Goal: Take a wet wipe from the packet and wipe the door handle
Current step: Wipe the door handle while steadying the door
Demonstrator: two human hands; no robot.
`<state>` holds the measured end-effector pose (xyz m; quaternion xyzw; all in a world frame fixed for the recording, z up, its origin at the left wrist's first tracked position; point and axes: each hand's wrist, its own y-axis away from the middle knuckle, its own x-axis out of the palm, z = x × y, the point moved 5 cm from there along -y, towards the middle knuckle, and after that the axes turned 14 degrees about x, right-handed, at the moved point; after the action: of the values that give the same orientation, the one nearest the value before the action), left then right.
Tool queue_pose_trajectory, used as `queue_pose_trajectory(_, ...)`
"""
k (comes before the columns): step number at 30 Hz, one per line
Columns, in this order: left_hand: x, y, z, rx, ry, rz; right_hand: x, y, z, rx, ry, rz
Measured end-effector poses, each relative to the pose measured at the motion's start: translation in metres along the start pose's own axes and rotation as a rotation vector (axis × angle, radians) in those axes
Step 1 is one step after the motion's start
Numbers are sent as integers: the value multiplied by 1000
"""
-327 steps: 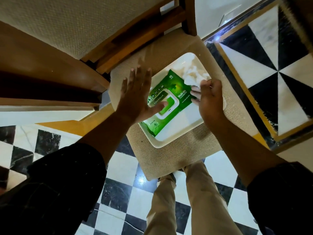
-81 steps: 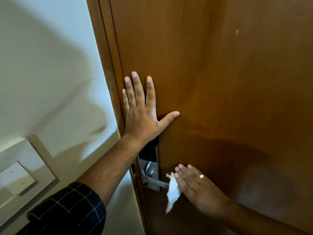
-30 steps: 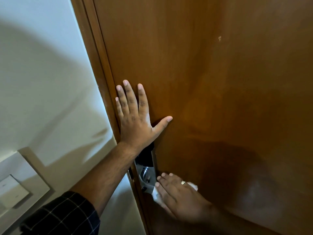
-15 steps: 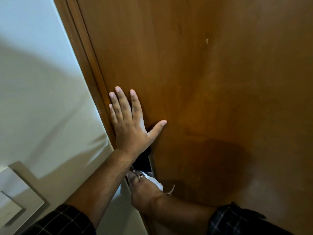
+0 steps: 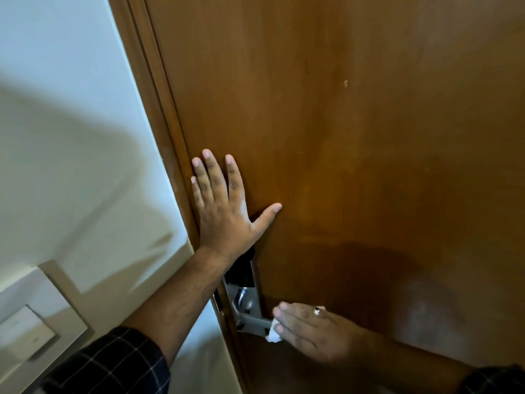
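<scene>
My left hand lies flat, fingers spread wide, on the brown wooden door. Below it, the silver metal lever handle. My right hand presses the crumpled white wet wipe against the lever's end.

Right hand sliding the wet wipe back out along the door handle

The right hand, which half a second ago was bunched up against the lock plate under the left wrist, is now lying further right along the lever of the door handle, fingers flatter, the wet wipe showing beneath its fingertips, leaving the lever's inner end and the plate uncovered again.
</scene>
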<state>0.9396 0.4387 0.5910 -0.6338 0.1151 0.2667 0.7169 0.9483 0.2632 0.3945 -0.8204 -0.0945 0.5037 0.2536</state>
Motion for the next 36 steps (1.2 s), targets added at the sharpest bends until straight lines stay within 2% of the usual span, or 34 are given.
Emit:
queue_pose_trajectory(4,0,1,0,-1,0,17,11,25,16,220,-12,56)
queue_pose_trajectory(6,-1,1,-1,-3,0,31,23,38,28,479,-87,270)
queue_pose_trajectory(8,-1,1,-1,-9,4,45,28,59,23,770,-99,271)
queue_pose_trajectory(10,0,2,-1,-14,9,49,19,50,28,1057,-612,121)
queue_pose_trajectory(11,1,2,-1,-15,7,45,19,42,29,1111,-795,210)
queue_pose_trajectory(12,1,2,0,-13,6,42,15,32,33,1137,-937,251)
queue_pose_trajectory(15,2,2,0,-7,15,52,-8,3,49,1336,-1218,176)
queue_pose_trajectory(18,0,2,0,-8,36,57,-19,-11,68,1271,-1193,208)
queue_pose_trajectory(20,-2,3,0,-7,58,63,-21,-2,69,1199,-1176,339)
queue_pose_trajectory(23,-7,5,2,9,84,101,-32,13,59,1153,-963,407)
queue_pose_trajectory(25,-11,6,5,27,112,138,-49,11,51,1058,-840,211)
queue_pose_trajectory(26,-14,10,5,41,133,155,-52,10,52,951,-773,140)
queue_pose_trajectory(28,-20,13,6,56,169,195,-41,-1,54,823,-661,223)
queue_pose_trajectory(31,-32,22,3,44,255,251,-33,-21,64,758,-374,367)
queue_pose_trajectory(33,-41,31,0,38,347,243,-33,-21,75,744,-435,397)
queue_pose_trajectory(36,-57,67,-14,-37,570,174,-45,-2,91,832,-809,421)
